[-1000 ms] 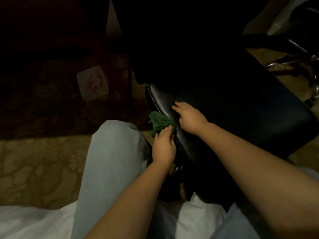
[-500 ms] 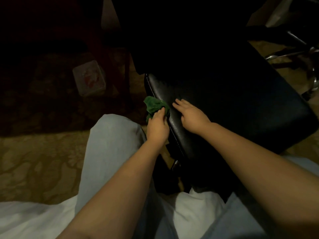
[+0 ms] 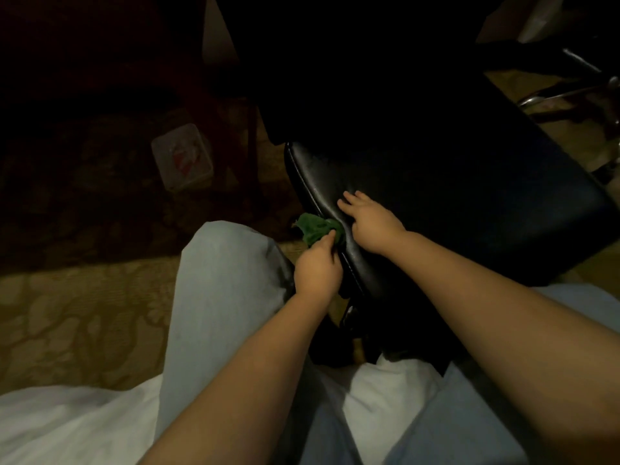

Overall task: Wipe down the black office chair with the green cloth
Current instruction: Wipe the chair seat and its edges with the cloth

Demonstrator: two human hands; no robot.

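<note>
The green cloth [image 3: 317, 229], judged soft and light, is gripped bunched in the left hand [image 3: 318, 271] against the slick seat edge of the black office chair [image 3: 330, 176]; just beyond that grip, the right hand [image 3: 370, 223] is laid flat, fingers straight.

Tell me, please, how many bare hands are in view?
2. The left hand grips the crumpled green cloth at the edge of the black leather chair seat; the right hand rests flat on top. None seems hidden.
</note>
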